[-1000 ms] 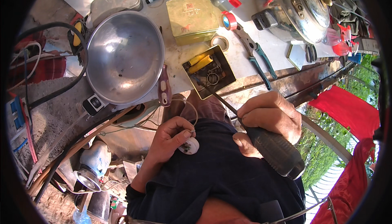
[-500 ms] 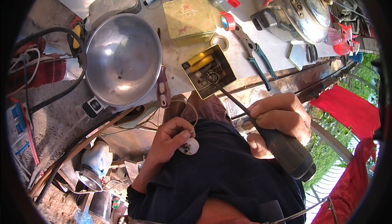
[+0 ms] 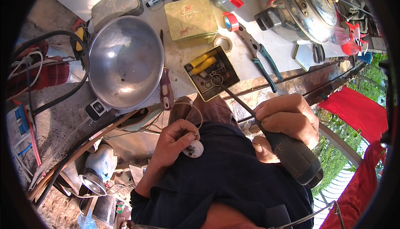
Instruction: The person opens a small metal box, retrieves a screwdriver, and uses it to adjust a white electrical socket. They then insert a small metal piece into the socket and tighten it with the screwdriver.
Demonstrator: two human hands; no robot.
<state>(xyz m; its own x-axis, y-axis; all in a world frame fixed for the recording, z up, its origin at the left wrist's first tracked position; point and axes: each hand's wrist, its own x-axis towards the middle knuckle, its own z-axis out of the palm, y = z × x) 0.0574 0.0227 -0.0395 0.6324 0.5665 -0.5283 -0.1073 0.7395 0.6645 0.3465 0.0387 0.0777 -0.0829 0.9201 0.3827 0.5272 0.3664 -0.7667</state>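
Observation:
My left hand [image 3: 174, 142], low in the middle before my dark shirt, pinches a small round white plastic fitting [image 3: 196, 150] with dark holes in its face. A thin pale cable [image 3: 201, 114] loops up from that hand. My right hand [image 3: 289, 118] grips a large screwdriver [image 3: 293, 158] by its black handle. The long shaft slants up and left, its tip over or in a small open box [image 3: 228, 64]. Inside the box lie yellow-handled pieces [image 3: 204, 65], a metal ring [image 3: 216, 79] and several small metal parts; whether the tip touches any, I cannot tell.
A big metal bowl [image 3: 125, 62] fills the table's left. Behind the box are a yellow tin [image 3: 191, 18] and tape rolls, red [image 3: 230, 21] and tan. Teal-handled pliers [image 3: 266, 64] lie right of it, near a pressure cooker [image 3: 291, 16]. A second screwdriver [image 3: 166, 91] lies by the bowl.
The view has shifted very slightly. Both hands keep their holds on the white fitting and the screwdriver, whose tip has moved slightly within the box area.

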